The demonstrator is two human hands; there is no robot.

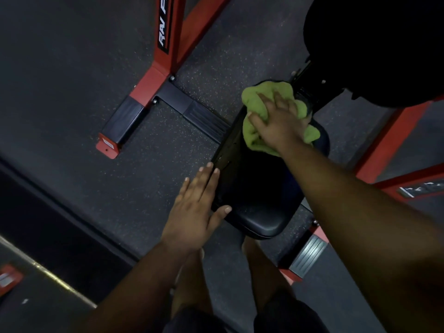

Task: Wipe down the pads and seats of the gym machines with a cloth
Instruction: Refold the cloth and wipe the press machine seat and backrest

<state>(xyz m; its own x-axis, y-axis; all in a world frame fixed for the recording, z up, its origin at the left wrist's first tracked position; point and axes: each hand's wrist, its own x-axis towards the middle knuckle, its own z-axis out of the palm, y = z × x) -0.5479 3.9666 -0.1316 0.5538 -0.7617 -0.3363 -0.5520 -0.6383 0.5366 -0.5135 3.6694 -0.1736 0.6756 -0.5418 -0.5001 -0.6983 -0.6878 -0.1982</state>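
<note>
Step in hand: you're wiping the seat of the red-framed machine, and the cloth is working the far end of that black pad, up by the seat post.
Right hand: it's spread flat on top of the green cloth, fingers fanned, pressing down rather than pinching; your grip here is an open palm bearing on the bunched fabric.
Left hand: open and empty, fingers straight, laid along the seat's left edge with the thumb just touching the near rim, bracing the pad.
Cloth: crumpled, partly under your palm, spilling out on both sides, resting on the seat's far portion.
Still to wipe: my read is the near half of the seat, glossy and bare toward you, is next.
Next move: likely draw the cloth back toward you in one firm stroke, keeping pressure flat and lifting the left thumb clear.
Back pad: dark mass at upper right, not being touched.
Containers: none in view, no bottle or bucket.
Floor: speckled rubber matting under everything.
</note>
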